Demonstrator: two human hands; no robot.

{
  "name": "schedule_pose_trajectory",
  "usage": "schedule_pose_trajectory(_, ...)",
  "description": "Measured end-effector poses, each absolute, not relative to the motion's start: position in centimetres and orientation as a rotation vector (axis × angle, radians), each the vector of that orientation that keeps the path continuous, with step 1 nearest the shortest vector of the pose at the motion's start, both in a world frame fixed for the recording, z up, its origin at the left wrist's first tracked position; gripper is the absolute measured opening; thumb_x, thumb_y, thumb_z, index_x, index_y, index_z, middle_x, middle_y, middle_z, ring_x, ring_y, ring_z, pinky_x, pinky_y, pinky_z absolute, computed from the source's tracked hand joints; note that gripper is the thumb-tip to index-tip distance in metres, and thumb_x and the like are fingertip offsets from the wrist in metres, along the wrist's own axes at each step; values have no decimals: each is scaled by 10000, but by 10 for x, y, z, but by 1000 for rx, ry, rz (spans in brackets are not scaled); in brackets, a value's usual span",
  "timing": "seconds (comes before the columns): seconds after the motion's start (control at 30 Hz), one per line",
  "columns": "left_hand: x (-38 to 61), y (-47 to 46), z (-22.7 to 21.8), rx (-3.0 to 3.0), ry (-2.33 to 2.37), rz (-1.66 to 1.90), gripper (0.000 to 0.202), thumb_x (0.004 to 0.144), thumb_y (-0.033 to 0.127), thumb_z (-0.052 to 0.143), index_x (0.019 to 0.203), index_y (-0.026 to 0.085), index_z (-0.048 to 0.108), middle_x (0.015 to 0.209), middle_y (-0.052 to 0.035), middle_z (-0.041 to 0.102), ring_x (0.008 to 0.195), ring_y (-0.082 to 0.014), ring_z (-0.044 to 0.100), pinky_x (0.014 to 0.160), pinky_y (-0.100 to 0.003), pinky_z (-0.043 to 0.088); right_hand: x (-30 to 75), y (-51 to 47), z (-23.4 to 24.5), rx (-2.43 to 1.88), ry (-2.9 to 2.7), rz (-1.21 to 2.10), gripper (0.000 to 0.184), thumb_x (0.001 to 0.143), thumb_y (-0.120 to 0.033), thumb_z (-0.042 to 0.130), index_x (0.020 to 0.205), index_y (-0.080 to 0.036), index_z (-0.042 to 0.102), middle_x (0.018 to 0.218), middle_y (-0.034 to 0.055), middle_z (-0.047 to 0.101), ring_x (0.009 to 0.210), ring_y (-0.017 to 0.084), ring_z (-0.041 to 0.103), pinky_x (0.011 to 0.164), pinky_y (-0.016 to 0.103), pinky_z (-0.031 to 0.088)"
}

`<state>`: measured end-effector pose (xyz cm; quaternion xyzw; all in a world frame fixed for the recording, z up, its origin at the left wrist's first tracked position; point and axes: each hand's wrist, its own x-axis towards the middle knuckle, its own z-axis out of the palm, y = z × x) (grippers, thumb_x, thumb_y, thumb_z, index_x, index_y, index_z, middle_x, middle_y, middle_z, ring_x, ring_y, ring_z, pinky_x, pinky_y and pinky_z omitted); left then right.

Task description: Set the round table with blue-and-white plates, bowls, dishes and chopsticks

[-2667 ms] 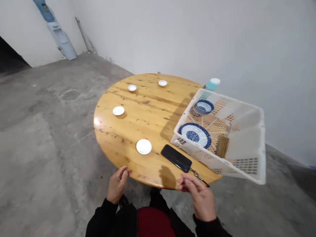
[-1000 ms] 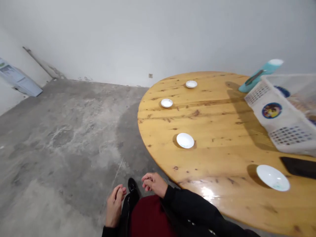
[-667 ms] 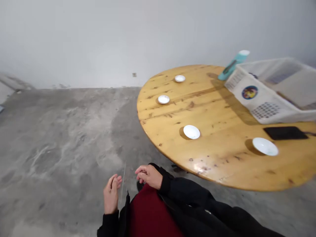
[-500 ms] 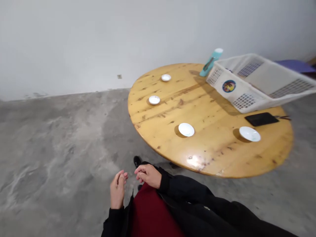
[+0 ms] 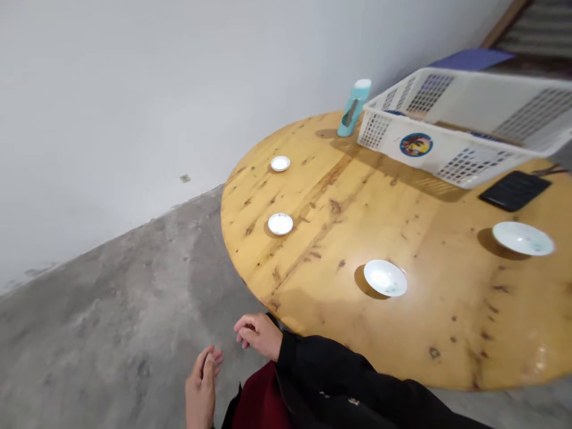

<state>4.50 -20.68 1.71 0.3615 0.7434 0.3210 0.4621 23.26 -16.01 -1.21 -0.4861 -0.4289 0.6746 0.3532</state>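
Observation:
My left hand (image 5: 203,384) hovers over the floor at the bottom, its fingers loosely curved and apart, holding nothing. Beside it, my right hand (image 5: 260,335) is near the table's front edge, fingers bent and relaxed, also without anything in it. The round wooden table (image 5: 322,250) carries two small white dishes on its left side, a farther dish (image 5: 280,163) and a nearer dish (image 5: 280,224). A larger white bowl (image 5: 385,278) lies closer to the front, and another white bowl (image 5: 524,238) is at the right. Neither hand touches any of them.
On the table's far side stand a white plastic basket (image 5: 447,155) with a round sticker and a light-blue bottle (image 5: 354,108). A flat black object (image 5: 515,190) lies by the basket. A white wall (image 5: 134,89) rises behind the concrete floor (image 5: 111,322).
My view has turned and come closer to the table, so the dishes and bowls look larger and sit lower. Both hands stay empty in much the same pose.

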Motion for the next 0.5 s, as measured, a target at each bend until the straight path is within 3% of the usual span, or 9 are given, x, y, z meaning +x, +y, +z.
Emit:
schedule_pose_trajectory(0.13, 62, -119, 30, 1119, 1727, 710, 697, 704, 712, 610, 1067, 120, 661, 1010, -168, 743, 978, -293, 716, 902, -425, 562, 252, -113, -6, -1333, -949, 1628, 166, 782, -168, 510, 879, -161, 645, 718, 11, 690, 553, 102, 621, 554, 209, 451)
schedule_pose_trajectory(0.27, 98, -44, 33, 1302, 1551, 589, 610, 745, 677, 585, 999, 129, 675, 918, -140, 746, 870, -255, 726, 779, -362, 568, 294, -103, -1, -1375, -796, 1483, 177, 767, -288, 552, 864, -172, 645, 728, 20, 688, 571, 121, 628, 576, 240, 478)
schedule_pose_trajectory(0.5, 189, 99, 30, 1398, 1349, 488, 451, 732, 558, 643, 836, 120, 657, 768, -97, 711, 671, -172, 692, 605, -247, 504, 344, -140, -1, -1500, -412, 1121, 413, 723, -540, 639, 867, -154, 670, 746, 67, 700, 620, 176, 653, 618, 304, 526)
